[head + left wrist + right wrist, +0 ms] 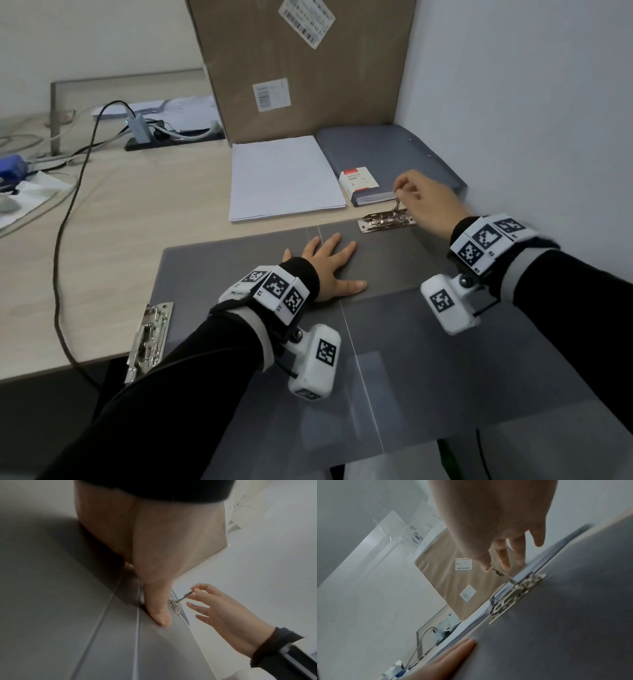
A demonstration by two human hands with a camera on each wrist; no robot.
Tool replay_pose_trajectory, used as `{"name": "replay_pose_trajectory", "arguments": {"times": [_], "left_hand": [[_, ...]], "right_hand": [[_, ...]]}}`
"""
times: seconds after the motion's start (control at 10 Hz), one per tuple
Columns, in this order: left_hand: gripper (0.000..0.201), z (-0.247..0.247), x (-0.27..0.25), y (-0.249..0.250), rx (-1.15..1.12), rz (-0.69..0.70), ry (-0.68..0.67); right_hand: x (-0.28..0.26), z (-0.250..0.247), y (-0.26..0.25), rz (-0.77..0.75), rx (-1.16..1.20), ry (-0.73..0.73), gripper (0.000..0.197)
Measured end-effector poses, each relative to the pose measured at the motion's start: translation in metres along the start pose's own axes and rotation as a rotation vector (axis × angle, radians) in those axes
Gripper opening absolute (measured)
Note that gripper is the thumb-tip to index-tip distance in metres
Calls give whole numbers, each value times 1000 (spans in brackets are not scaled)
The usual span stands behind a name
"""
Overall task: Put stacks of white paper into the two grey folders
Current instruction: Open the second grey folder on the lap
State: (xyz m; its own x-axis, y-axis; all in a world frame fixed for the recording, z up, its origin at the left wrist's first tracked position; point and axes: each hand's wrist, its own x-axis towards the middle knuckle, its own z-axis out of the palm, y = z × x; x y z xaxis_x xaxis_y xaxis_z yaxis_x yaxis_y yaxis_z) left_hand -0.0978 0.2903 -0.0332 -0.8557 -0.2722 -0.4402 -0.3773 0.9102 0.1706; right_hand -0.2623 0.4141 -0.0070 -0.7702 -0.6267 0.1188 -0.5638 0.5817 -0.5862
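On the open grey folder (404, 260): hold flat with spread left hand (329, 270); with right hand (424, 198) fingers pinching clip lever (397, 205), lift fully before loading white paper stack (284, 178).

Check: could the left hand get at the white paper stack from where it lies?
Probably yes. The left hand lies flat on the open grey folder; the white paper stack lies just beyond it, with nothing between.

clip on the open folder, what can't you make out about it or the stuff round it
- Clip, head view: whether it is open; too small, right hand over its lever.
- Labels on the cardboard box, head and right wrist views: print too small, blurred.
- Closed folder, head view: contents hidden by its cover.
- Open folder, head view: near edge cut off.
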Motion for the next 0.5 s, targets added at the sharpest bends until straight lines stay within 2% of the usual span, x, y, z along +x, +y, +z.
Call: {"name": "replay_pose_trajectory", "arguments": {"times": [0.1,0.2,0.3,0.4,0.5], "left_hand": [[79,0,0,0,1,2,3],[78,0,0,1,1,-1,5],[78,0,-1,1,4,1,1],[78,0,1,0,2,-8,4],[79,1,6,3,-5,-25,11]], "right_hand": [[6,-13,20,74,-143,23,31],[0,-17,37,193,-260,-149,51],[-9,-15,44,216,-304,-297,63],[-12,-18,41,232,-247,-287,66],[-23,-25,30,219,-147,-174,60]]}}
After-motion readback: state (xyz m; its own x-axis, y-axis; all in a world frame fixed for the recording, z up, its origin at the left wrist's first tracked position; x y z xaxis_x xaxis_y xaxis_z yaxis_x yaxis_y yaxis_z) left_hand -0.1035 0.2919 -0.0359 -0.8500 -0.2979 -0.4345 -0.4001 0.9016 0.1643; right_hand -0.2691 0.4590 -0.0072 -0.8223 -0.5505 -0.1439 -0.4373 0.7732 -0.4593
